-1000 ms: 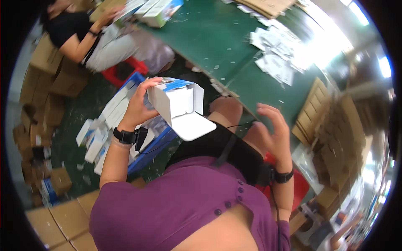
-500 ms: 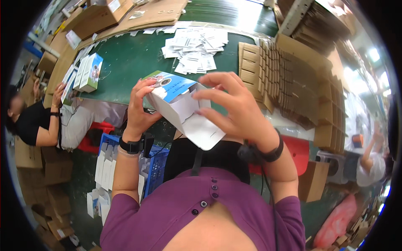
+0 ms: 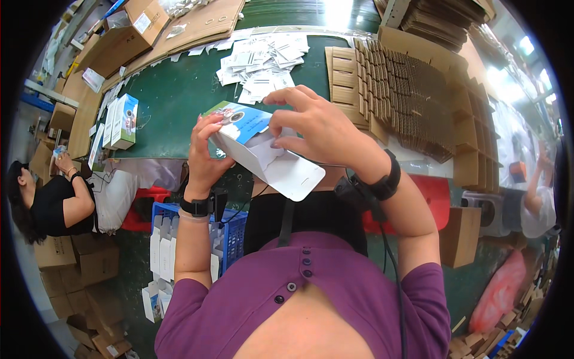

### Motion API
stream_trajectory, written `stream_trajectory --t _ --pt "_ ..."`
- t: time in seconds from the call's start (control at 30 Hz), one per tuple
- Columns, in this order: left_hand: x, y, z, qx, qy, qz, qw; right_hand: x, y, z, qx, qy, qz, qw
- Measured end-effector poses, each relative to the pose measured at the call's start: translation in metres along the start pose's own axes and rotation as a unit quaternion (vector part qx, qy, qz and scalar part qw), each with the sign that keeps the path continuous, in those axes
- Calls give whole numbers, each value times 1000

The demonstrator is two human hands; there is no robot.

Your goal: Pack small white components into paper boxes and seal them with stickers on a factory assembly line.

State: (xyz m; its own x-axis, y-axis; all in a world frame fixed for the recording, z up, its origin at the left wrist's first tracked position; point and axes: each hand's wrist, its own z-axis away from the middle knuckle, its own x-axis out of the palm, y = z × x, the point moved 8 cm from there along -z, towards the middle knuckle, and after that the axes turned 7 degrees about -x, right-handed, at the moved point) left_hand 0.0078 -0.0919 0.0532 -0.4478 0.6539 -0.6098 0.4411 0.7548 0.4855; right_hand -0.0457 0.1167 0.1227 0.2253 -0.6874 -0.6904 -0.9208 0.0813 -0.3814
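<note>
A white carton box (image 3: 241,150) with a blue and green printed side is held tilted in front of me. My left hand (image 3: 205,152) is closed around its left end, fingers over the top edge and thumb below. The near end stands open, with a long white end flap (image 3: 297,176) folded out. My right hand (image 3: 311,122) is at this opening, its thumb and forefinger bent together on a small inner flap (image 3: 269,152). The inside of the box is mostly hidden by these fingers.
On the green table (image 3: 164,90) lie a pile of white paper slips (image 3: 263,63) and printed boxes (image 3: 124,122). Cardboard dividers (image 3: 406,99) are stacked at the right. A blue crate (image 3: 234,234) with white cartons stands below left. A co-worker (image 3: 60,197) sits at the left.
My right hand's spread fingers have come together at the box opening. The box stays in my left hand. The view has shifted slightly.
</note>
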Motion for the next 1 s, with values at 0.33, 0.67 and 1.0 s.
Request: stream_trajectory --t 0.33,0.67,1.0 --pt "-17 -24 0 -14 14 -38 999 -18 -4 7 -58 -62 -86 993" --pt "-15 -21 6 16 66 -142 987 -5 17 23 76 -72 -3 995" --pt "2 11 11 -13 -67 -245 967 17 56 50 133 -82 15 988"
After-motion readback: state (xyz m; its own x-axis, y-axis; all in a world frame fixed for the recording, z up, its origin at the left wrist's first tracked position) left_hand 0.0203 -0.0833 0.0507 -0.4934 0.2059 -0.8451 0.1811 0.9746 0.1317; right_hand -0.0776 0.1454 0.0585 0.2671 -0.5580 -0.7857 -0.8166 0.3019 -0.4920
